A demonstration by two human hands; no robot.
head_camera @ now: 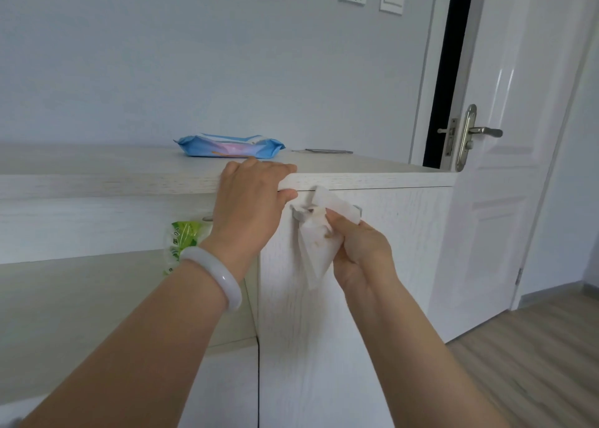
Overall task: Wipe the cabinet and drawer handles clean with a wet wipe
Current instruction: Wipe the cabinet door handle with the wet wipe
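The cabinet handle [299, 212] is a short metal bar lying level across the top of the right-hand cabinet door [324, 330], just under the edge of the bench [97, 174]; its long axis runs left to right. The right hand [359, 249] sits directly in front of it and slightly below, fingers pinching a white wet wipe [319, 233] that is draped over the bar and hangs down the door face, with brownish marks showing on the cloth. Only the left end of the handle is bare. The left hand [249, 200] grips the bench edge just above and to the left, thumb underneath, holding nothing else. Being the nearer hand and already on the bar, the right one looks set to rub sideways along the handle's length. A second handle [207, 218] peeks out behind the left wrist.
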